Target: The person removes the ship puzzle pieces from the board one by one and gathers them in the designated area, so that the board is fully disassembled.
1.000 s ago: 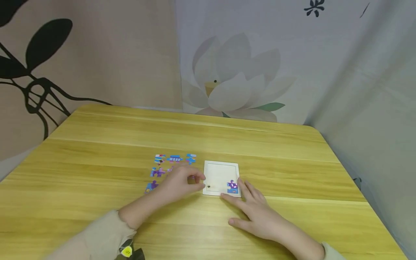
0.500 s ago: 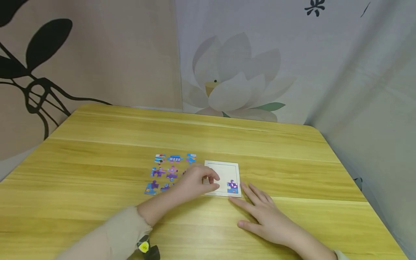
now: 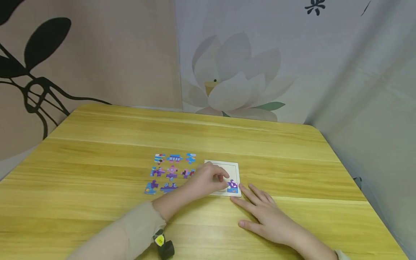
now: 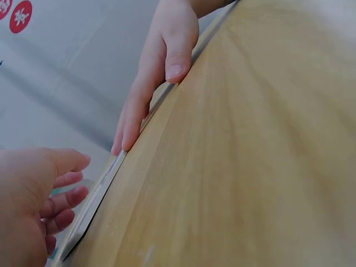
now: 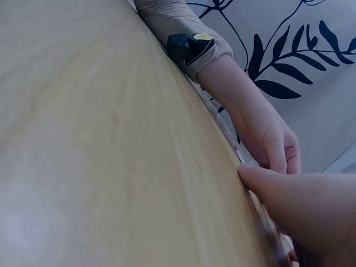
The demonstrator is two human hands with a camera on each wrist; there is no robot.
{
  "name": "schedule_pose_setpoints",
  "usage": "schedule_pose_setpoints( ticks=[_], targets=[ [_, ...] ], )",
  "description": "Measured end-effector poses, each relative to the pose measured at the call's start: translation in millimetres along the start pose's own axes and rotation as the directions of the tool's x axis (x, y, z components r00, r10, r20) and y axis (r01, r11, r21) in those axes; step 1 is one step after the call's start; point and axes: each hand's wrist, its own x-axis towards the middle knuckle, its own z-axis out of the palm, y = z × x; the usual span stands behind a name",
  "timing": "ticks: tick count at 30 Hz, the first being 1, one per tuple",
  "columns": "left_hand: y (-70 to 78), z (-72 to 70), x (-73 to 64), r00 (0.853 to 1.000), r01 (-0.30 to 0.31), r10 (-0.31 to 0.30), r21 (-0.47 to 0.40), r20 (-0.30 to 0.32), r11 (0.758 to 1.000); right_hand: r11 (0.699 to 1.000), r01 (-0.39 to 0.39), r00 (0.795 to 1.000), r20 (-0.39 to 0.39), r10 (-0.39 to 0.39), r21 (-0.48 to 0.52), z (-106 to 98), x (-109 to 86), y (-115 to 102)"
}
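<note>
My left hand (image 3: 208, 178) hovers over the white square puzzle tray (image 3: 232, 167), its bent thumb and index fingertips right by a purple-and-blue jigsaw piece (image 3: 232, 187) in the tray's near right corner. In the left wrist view the fingers (image 4: 65, 203) are loosely bent, with nothing visible between them and the thumb. The hand hides the tray's left part. My right hand (image 3: 266, 218) lies spread on the table, index and middle fingertips at the tray's near right corner. In the left wrist view, that right hand (image 4: 169, 50) has straight fingers along the tray's edge.
Left of the tray, several loose jigsaw pieces (image 3: 172, 171) lie in rough rows on the wooden table (image 3: 107, 155). My left forearm passes close in front of them. A printed curtain (image 3: 130, 54) hangs behind the table.
My left hand has moved right, from the tray's left edge to the jigsaw piece in its corner, uncovering more loose pieces. The right hand has slid slightly right and toward me.
</note>
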Motion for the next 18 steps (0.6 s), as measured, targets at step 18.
schedule_pose_setpoints(
  ticks=[18],
  targets=[
    [-2.3,11.9,9.2,1.0,0.013,-0.015,0.108,0.017,0.994,1.0,0.0,1.0,0.012,0.0,0.004,-1,-0.3,1]
  ],
)
